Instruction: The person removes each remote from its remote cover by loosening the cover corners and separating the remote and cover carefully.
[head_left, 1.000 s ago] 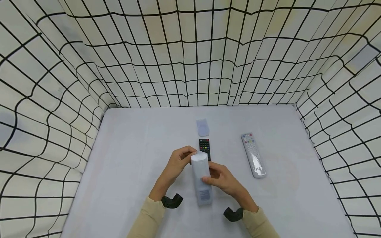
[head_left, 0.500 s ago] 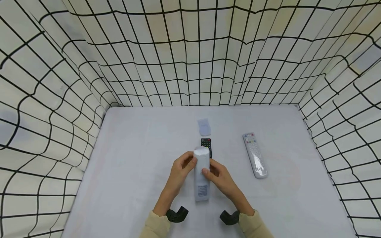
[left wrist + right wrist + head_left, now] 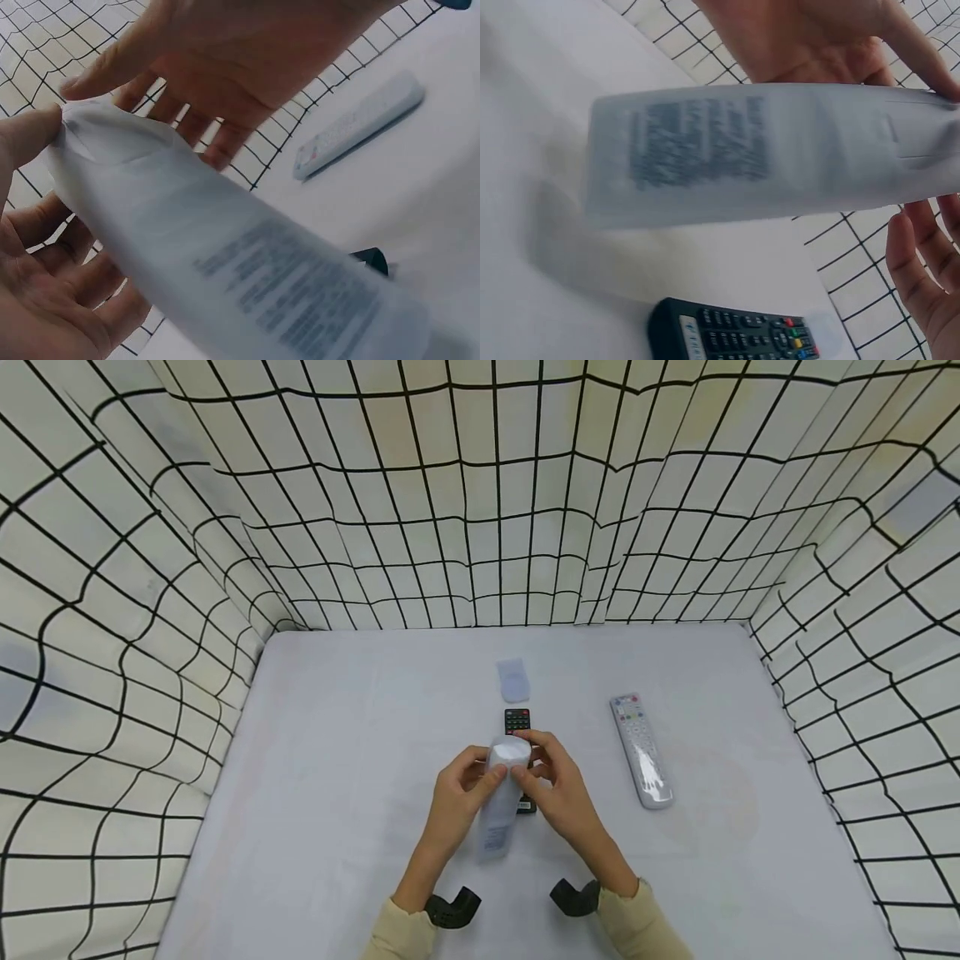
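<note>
Pale printed sleeve is hanging between the two hands; it seems to be staying above the white table, tilted, with its printed end pointing toward the person. The left hand and the right hand are both pinching its creased far end: the thumbs are pressing on the upper face, close beside each other, and some fingers are supporting from behind. Whether something is lying inside, I cannot tell. The black remote is lying partly hidden behind the sleeve, while the grey remote is resting well apart, at the right. In my judgement, the person is handling this loose end as the present step. The next move, I think, is calling for an even, gentle pinch, so that the thin material is not slipping or tearing.
</note>
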`<state>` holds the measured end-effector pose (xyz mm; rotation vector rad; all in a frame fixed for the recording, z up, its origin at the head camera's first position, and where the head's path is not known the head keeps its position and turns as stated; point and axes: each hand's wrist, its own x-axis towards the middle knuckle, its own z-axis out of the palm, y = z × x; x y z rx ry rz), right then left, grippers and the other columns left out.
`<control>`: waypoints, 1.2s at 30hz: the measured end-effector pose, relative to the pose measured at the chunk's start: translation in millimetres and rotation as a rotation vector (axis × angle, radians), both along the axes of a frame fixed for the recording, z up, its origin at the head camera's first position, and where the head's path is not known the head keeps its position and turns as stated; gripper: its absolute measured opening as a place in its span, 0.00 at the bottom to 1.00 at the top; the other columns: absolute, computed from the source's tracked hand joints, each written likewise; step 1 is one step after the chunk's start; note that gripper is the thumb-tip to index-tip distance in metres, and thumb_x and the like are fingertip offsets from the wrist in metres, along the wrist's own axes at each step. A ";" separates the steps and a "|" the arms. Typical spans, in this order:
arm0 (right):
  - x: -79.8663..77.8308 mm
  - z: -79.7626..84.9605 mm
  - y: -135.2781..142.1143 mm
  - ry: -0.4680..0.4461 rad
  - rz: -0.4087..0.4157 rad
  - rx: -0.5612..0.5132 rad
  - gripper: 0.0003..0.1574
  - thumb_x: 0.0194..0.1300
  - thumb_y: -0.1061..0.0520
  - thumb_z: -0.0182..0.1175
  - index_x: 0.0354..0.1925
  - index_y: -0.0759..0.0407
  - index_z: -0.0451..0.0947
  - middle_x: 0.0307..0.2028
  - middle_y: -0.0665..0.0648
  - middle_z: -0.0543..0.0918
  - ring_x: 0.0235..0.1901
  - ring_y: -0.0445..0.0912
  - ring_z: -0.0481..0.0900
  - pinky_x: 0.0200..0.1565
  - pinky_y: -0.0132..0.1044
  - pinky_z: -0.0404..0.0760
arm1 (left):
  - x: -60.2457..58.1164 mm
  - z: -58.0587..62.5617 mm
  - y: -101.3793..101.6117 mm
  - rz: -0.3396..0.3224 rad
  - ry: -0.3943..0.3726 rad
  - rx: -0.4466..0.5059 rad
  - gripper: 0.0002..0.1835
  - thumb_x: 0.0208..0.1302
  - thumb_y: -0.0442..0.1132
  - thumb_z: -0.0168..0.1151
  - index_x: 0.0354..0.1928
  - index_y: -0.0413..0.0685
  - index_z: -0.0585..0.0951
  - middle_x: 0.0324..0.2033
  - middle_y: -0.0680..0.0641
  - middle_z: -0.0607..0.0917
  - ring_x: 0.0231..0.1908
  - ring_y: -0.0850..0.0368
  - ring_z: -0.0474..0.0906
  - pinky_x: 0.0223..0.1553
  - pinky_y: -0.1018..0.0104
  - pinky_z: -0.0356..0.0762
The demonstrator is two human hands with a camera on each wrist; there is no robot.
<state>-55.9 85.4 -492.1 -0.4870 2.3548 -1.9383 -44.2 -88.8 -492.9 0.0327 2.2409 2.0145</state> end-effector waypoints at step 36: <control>-8.4 -14.6 3.7 0.627 -0.129 0.453 0.18 0.68 0.64 0.60 0.54 0.66 0.72 0.41 0.60 0.86 0.35 0.45 0.88 0.34 0.32 0.85 | 11.5 -3.2 4.6 -0.017 -0.037 -0.152 0.29 0.59 0.46 0.72 0.61 0.57 0.71 0.53 0.46 0.80 0.48 0.52 0.82 0.42 0.57 0.84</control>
